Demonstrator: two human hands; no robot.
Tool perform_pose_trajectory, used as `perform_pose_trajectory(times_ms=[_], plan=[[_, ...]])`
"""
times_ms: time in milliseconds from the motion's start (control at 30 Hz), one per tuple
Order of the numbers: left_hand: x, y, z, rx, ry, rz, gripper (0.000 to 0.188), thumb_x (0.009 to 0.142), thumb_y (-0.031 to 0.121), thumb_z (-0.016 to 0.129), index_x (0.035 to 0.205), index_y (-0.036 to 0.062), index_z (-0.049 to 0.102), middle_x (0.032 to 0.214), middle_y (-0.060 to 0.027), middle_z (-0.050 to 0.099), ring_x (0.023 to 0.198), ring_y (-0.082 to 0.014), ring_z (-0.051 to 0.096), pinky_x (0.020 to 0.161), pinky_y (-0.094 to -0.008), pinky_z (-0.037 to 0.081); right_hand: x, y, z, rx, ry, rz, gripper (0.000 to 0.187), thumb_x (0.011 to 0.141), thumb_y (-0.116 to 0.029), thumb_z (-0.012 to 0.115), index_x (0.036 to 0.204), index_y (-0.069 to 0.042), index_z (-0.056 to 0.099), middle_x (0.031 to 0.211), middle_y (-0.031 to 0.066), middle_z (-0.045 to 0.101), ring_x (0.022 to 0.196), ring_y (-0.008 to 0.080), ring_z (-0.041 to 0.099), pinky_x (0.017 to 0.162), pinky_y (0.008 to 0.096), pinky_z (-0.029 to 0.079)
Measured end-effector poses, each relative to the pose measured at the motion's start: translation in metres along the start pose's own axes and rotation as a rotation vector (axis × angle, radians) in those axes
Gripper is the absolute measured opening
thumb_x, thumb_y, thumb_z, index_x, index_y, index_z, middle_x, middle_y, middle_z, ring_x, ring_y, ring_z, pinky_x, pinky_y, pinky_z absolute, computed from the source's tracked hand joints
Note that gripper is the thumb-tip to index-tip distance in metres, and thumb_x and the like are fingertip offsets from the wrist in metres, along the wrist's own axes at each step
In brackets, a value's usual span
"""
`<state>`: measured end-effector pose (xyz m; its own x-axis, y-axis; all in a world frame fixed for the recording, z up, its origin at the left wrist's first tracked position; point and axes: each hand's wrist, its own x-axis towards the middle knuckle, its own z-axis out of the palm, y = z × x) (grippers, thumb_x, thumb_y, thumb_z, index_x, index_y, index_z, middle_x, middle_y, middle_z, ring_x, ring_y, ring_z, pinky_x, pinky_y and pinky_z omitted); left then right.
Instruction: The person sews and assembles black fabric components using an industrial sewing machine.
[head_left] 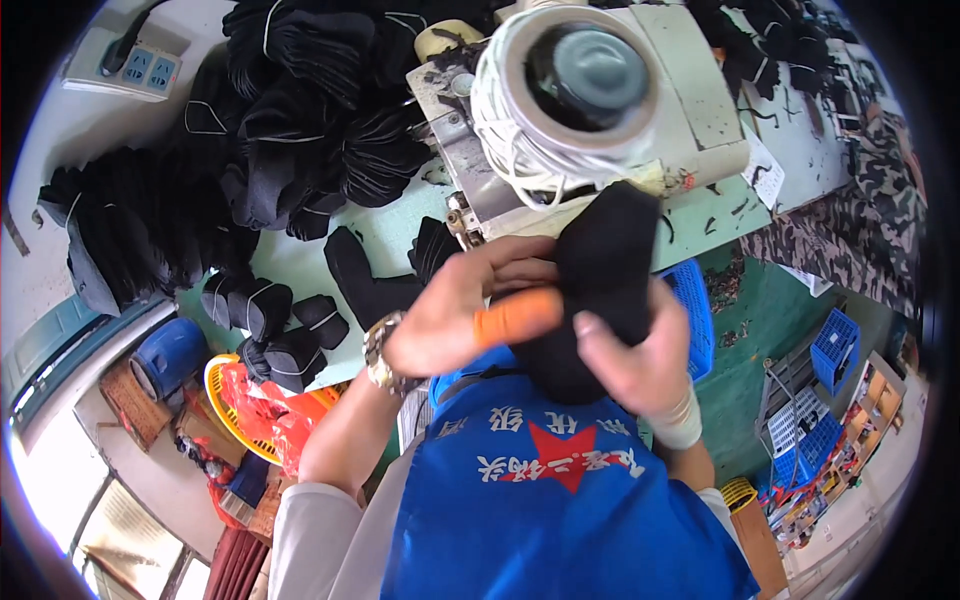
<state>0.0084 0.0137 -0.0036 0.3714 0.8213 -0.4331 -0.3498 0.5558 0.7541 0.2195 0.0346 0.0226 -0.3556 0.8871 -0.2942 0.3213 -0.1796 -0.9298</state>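
Observation:
A black sock-shaped fabric piece (610, 250) stands up between my hands, in front of my blue apron. My right hand (645, 355) grips its right side, the thumb lying across the near face. At the left side, my left hand (470, 310) holds it with bent fingers partly hidden by the cloth. An orange cover sits on the left thumb, slightly blurred, and a metal watch (384, 350) is on that wrist. Just beyond the left hand, a similar L-shaped black piece (365, 285) lies on the pale green table (335, 372).
A pale sewing-type machine (700, 100) stands straight ahead, with a coil of white cord (500, 130) around a round container. Tied black fabric bundles (300, 130) pile at the left. Below are a yellow basket (225, 400), blue drum (180, 358) and blue crate (690, 305). Camouflage cloth (850, 240) hangs right.

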Motion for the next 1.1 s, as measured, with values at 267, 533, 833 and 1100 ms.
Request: perform_pose_trajectory(times_ms=[267, 533, 833, 1100], plan=[[-0.023, -0.034, 0.025, -0.585, -0.2, 0.508, 0.081, 0.061, 0.029, 0.084, 0.125, 0.0009, 0.042, 0.114, -0.0218, 0.057, 0.118, -0.0369, 0.052, 0.112, -0.0467, 0.029, -0.043, -0.044, 0.053, -0.954, 0.061, -0.648, 0.058, 0.069, -0.008, 0.059, 0.126, -0.012, 0.06, 0.067, 0.0028, 0.036, 0.053, 0.0167, 0.043, 0.046, 0.0283, 0.038], [-0.06, -0.044, 0.012, -0.111, -0.013, 0.513, 0.105, 0.052, 0.044, 0.091, 0.131, -0.0023, 0.04, 0.127, -0.0173, 0.053, 0.117, -0.0259, 0.053, 0.106, -0.0372, 0.037, -0.06, -0.044, 0.045, -0.545, 0.037, -0.475, 0.055, 0.064, -0.002, 0.064, 0.118, 0.004, 0.057, 0.072, 0.0109, 0.05, 0.062, 0.0291, 0.055, 0.056, 0.0363, 0.047], [-0.041, -0.07, 0.044, -0.619, -0.009, -0.291, 0.053, 0.09, 0.029, 0.064, 0.131, -0.0016, 0.046, 0.125, -0.0137, 0.057, 0.112, -0.0206, 0.056, 0.097, -0.0334, 0.045, -0.096, 0.009, 0.01, 1.073, 0.247, 0.289, 0.037, 0.094, -0.02, 0.051, 0.124, 0.001, 0.053, 0.119, 0.0119, 0.061, 0.106, 0.0223, 0.062, 0.092, 0.0354, 0.05], [-0.01, -0.076, 0.083, 0.215, -0.106, 0.184, 0.032, 0.085, 0.009, 0.067, 0.111, -0.0024, 0.052, 0.101, -0.0115, 0.065, 0.088, -0.0169, 0.062, 0.08, -0.0305, 0.05, -0.138, 0.106, -0.011, 0.249, 0.75, 0.321, 0.048, 0.083, -0.022, 0.071, 0.118, 0.003, 0.05, 0.099, 0.0086, 0.058, 0.083, 0.0184, 0.057, 0.077, 0.0322, 0.049]])
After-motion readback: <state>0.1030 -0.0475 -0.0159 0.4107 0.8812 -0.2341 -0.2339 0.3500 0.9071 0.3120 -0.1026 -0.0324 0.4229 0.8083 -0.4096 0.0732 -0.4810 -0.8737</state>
